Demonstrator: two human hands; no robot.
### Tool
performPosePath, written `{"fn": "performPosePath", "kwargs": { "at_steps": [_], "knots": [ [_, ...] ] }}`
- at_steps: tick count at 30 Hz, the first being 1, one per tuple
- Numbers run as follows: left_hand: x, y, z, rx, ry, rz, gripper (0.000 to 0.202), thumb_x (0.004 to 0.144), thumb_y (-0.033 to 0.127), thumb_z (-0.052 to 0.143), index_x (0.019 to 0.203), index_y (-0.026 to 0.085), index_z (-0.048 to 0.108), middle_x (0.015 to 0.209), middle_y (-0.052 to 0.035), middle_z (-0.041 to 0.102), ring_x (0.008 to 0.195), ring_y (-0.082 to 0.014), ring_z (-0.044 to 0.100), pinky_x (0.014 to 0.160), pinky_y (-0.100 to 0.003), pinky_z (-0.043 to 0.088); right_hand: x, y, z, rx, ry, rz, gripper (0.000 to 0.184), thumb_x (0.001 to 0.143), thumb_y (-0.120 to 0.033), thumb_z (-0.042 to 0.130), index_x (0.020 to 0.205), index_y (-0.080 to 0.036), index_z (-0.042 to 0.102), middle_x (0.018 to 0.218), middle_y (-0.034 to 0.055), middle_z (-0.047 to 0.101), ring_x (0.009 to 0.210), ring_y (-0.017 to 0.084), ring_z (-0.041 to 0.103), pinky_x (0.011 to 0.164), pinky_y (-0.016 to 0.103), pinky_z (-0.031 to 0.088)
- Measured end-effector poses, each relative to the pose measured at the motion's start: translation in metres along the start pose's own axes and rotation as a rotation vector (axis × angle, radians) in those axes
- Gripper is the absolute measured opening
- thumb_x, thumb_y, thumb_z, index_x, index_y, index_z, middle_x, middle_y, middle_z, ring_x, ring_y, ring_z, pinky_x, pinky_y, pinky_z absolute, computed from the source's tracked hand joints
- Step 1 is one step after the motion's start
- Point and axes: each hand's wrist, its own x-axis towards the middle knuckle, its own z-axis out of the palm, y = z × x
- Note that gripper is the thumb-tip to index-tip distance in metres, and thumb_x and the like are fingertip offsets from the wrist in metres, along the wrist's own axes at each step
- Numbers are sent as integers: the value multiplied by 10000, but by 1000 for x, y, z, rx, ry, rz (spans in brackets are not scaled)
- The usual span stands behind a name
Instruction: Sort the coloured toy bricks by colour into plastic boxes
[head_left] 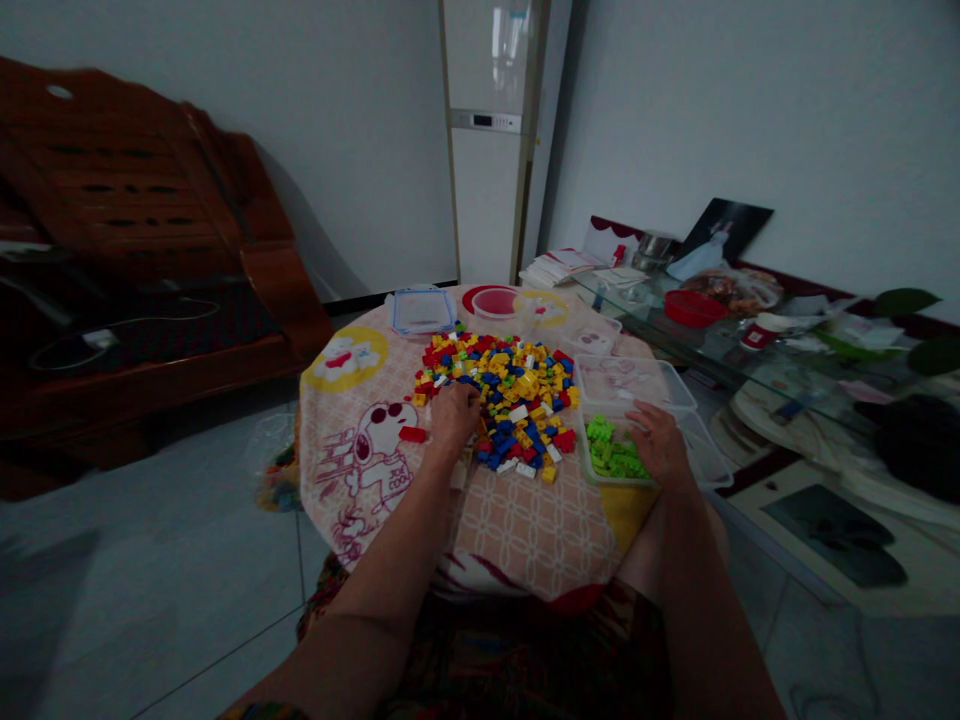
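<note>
A heap of small red, blue, yellow, white and green bricks lies on a round table under a cartoon-dog cloth. My left hand rests at the heap's left edge, fingers curled down into the bricks; what they hold is hidden. A single red brick lies just left of it. My right hand hangs over a clear plastic box that holds green bricks, fingers bent and slightly apart, nothing visible in them.
Other clear boxes, a blue-rimmed lid and a red-rimmed tub stand at the table's far side. A cluttered glass table is on the right, a dark wooden bench on the left, a plastic bag on the floor.
</note>
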Motion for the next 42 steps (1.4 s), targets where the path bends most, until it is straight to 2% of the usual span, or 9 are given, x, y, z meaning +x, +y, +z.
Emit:
{"fn": "performPosePath", "kwargs": {
  "at_steps": [3, 6, 16, 23, 26, 30, 34, 38, 42],
  "knots": [
    [-2, 3, -2, -39, 21, 46, 258, 860, 150, 619, 1047, 216, 785, 1153, -87, 752, 1141, -238, 659, 996, -321, 500, 0, -1, 0, 6, 0, -10, 264, 903, -354, 547, 963, -235, 775, 1208, 131, 736, 1158, 311, 645, 1052, 548, 525],
    [-6, 12, -4, -36, -41, 111, 205, 858, 154, 632, 958, 217, 800, 1155, -89, 749, 1136, -250, 657, 1009, -347, 495, 0, -1, 0, 7, 5, -3, 255, 897, -346, 552, 961, -241, 775, 1207, 125, 736, 1161, 307, 642, 1049, 539, 527],
    [-8, 22, -2, 57, -105, 111, 198, 824, 154, 666, 937, 219, 815, 1167, -122, 742, 1158, -329, 612, 1002, -452, 484, 0, 3, 3, -18, 10, -16, 267, 912, -352, 535, 961, -230, 767, 1200, 140, 734, 1144, 312, 648, 1038, 555, 521],
    [-10, 22, -7, -46, -41, 66, 161, 833, 162, 673, 943, 209, 780, 1159, -110, 751, 1159, -298, 636, 1022, -424, 476, 0, 2, 4, -23, 32, -7, 263, 904, -355, 540, 951, -239, 771, 1186, 123, 741, 1139, 302, 647, 1036, 543, 527],
    [-9, 27, -13, -159, -20, 42, 178, 863, 169, 652, 998, 208, 761, 1083, -87, 775, 1053, -251, 687, 955, -370, 507, -1, 1, 3, -5, 14, 1, 284, 918, -373, 531, 958, -228, 772, 1199, 136, 734, 1151, 311, 640, 1044, 549, 522],
    [-13, 49, -13, -345, -64, 85, 169, 873, 155, 649, 1009, 201, 739, 930, -47, 783, 848, -186, 707, 820, -301, 527, -2, 2, 2, 22, -4, 8, 296, 936, -383, 521, 994, -234, 770, 1228, 137, 721, 1181, 315, 625, 1058, 548, 516],
    [-32, 86, 0, -438, -172, 230, 166, 843, 106, 658, 963, 190, 739, 854, -32, 770, 763, -162, 687, 767, -274, 526, -1, 1, 1, 21, -2, 10, 294, 934, -397, 529, 975, -236, 772, 1215, 141, 723, 1170, 315, 630, 1063, 551, 506],
    [-50, 119, 15, -508, -245, 433, 181, 855, 128, 638, 982, 196, 749, 877, -24, 775, 790, -165, 703, 800, -270, 541, 0, -1, 1, -1, 5, 4, 295, 931, -394, 529, 978, -235, 773, 1215, 136, 727, 1173, 306, 634, 1066, 543, 507],
    [-45, 122, 16, -542, -213, 494, 229, 882, 158, 616, 1055, 202, 759, 980, -49, 789, 868, -174, 718, 857, -272, 548, -2, -2, 2, 2, 18, 3, 312, 938, -394, 512, 980, -228, 773, 1223, 144, 728, 1173, 310, 631, 1054, 549, 518]
  ]
}}
